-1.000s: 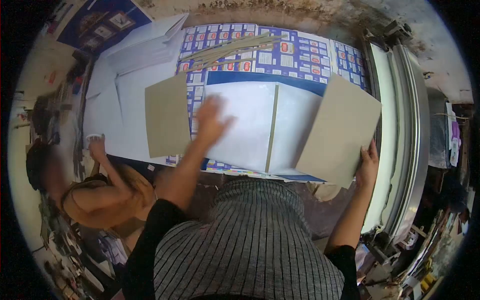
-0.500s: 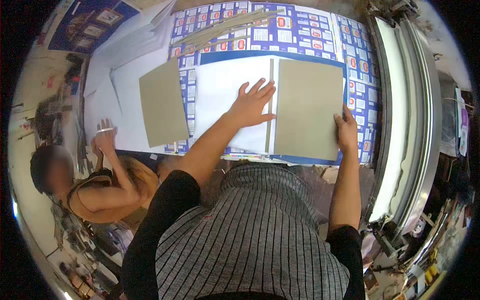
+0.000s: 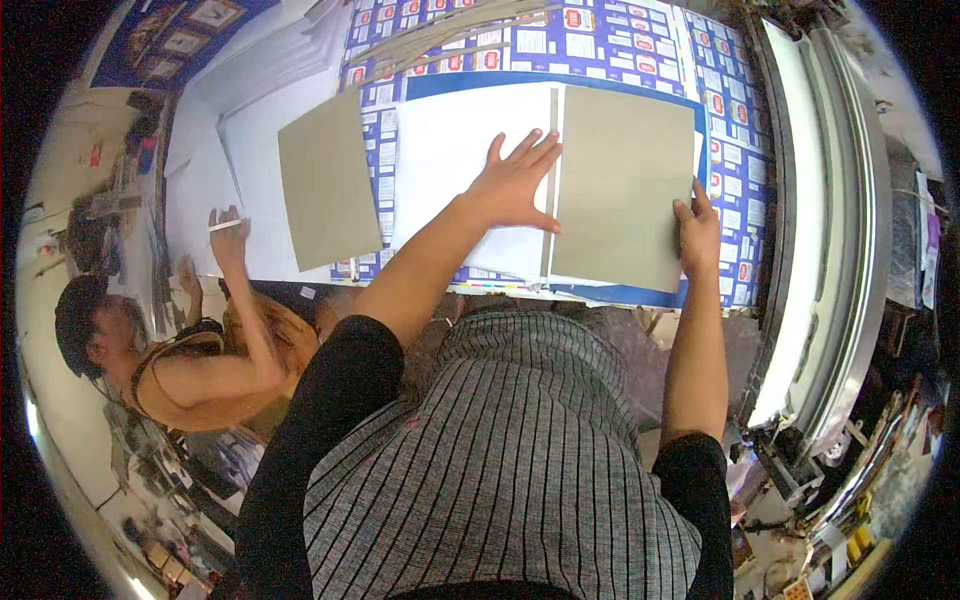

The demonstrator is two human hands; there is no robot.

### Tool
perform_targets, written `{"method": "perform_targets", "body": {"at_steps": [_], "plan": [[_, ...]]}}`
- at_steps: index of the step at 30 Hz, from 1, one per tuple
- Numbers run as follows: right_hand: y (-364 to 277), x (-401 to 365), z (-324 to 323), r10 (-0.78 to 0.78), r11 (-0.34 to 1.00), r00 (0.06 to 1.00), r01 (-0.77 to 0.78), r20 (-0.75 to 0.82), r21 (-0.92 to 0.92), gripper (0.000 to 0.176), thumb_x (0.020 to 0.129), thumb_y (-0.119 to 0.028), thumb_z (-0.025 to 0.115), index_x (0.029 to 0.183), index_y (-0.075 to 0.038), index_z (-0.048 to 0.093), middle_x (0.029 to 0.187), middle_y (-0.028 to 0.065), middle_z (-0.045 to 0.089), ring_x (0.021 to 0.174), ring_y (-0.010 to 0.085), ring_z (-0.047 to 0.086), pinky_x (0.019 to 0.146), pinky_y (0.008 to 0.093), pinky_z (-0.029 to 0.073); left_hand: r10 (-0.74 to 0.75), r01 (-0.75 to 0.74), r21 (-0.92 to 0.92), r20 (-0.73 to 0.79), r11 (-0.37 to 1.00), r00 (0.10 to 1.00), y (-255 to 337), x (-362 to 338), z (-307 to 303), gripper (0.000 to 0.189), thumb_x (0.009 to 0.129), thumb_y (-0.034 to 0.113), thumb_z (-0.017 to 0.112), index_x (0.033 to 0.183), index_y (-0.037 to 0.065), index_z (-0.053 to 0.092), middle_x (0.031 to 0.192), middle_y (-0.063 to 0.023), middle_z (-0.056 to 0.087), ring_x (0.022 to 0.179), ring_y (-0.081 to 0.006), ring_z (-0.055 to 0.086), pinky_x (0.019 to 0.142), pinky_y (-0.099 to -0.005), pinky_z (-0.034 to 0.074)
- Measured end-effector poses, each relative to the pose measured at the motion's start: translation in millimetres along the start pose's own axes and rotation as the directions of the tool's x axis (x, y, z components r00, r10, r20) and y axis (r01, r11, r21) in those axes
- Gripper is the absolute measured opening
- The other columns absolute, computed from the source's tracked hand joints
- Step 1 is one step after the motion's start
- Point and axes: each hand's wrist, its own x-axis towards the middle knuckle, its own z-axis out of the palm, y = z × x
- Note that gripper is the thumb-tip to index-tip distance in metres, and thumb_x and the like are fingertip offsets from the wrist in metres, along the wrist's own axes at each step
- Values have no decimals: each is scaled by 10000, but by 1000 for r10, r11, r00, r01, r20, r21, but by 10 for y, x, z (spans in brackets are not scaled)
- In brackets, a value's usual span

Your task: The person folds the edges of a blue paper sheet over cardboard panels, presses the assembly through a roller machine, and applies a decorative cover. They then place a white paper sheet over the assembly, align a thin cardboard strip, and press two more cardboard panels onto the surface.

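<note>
My left hand [image 3: 515, 187] lies spread on the white sheet [image 3: 440, 150], its fingertips and thumb touching the narrow grey strip [image 3: 548, 255]. To the right of that strip, a grey-green board [image 3: 625, 185] lies on the blue sheet [image 3: 480, 82]. My right hand [image 3: 700, 232] grips the right edge of this board, thumb on top and the other fingers partly hidden at the edge. A slim gap of white shows between strip and board.
Another grey board [image 3: 330, 185] lies at the left. Loose strips [image 3: 450, 42] rest at the back on the printed sheet [image 3: 640, 50]. A person [image 3: 200, 385] sits at the left beside white sheets [image 3: 195, 180]. A long metal machine [image 3: 840, 240] stands at the right.
The view has shifted, so the table appears higher. The strip and board now sit closer together. The other person's hand has moved slightly over the white sheets.
</note>
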Motion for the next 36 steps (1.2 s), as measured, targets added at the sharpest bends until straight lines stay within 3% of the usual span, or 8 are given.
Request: {"method": "perform_targets", "body": {"at_steps": [10, 15, 19, 21, 28, 34, 36], "plan": [[49, 29, 7, -2, 1000, 1000, 2, 24, 22, 605, 901, -92, 596, 1467, 11, 410, 1465, 242, 471, 1358, 326, 466, 1123, 366, 352, -5, 6, 26, -30, 1000, 1000, 12, -19, -29, 1246, 582, 724, 763, 1517, 44, 298, 1634, -107, 192, 1515, -281, 143, 1159, -665, 62], [85, 38, 2, -18, 1000, 1000, 18, 20, -13, 602, 908, -87, 591, 1471, 14, 401, 1464, 242, 471, 1365, 329, 457, 1131, 366, 342, -1, 2, 44, -26, 999, 1000, -10, -6, 10, 1313, 551, 799, 738, 1536, 69, 269, 1647, -88, 154, 1515, -289, 140, 1154, -680, 56], [130, 65, 0, -49, 998, 998, 50, 28, -37, 599, 909, -86, 589, 1469, 16, 402, 1464, 241, 472, 1366, 330, 456, 1132, 368, 339, 8, -6, 68, -30, 998, 1000, -22, -14, 30, 1305, 568, 822, 710, 1537, 68, 267, 1645, -91, 157, 1516, -287, 140, 1151, -684, 60], [141, 71, 12, -36, 998, 999, 34, 39, 43, 600, 908, -88, 588, 1469, 16, 402, 1464, 242, 471, 1370, 331, 452, 1134, 368, 338, 24, -21, 67, -56, 998, 998, -19, -23, 27, 1264, 589, 795, 707, 1517, 40, 299, 1633, -104, 194, 1513, -287, 145, 1150, -677, 71], [143, 69, -4, -7, 1000, 1000, 7, 25, -14, 606, 910, -111, 594, 1472, 8, 400, 1476, 244, 455, 1380, 332, 440, 1136, 366, 336, 34, -31, 47, -61, 998, 998, -48, -21, 72, 1271, 597, 808, 695, 1523, 38, 285, 1639, -107, 170, 1515, -290, 130, 1160, -667, 59], [114, 79, -4, -76, 997, 997, 76, 20, -22, 597, 911, -96, 588, 1471, 2, 406, 1447, 252, 486, 1340, 329, 489, 1115, 370, 363, 18, -16, 65, -39, 998, 999, -64, 0, 36, 1310, 580, 836, 684, 1540, 56, 251, 1644, -104, 150, 1519, -290, 114, 1152, -685, 45], [-73, -36, 4, -33, 999, 998, 35, 51, -24, 590, 910, -70, 577, 1469, 10, 406, 1420, 253, 515, 1297, 329, 529, 1092, 369, 388, 31, -29, 46, -39, 999, 999, -46, -29, 26, 1310, 580, 834, 685, 1539, 54, 251, 1644, -103, 151, 1519, -292, 116, 1150, -686, 47]]}}
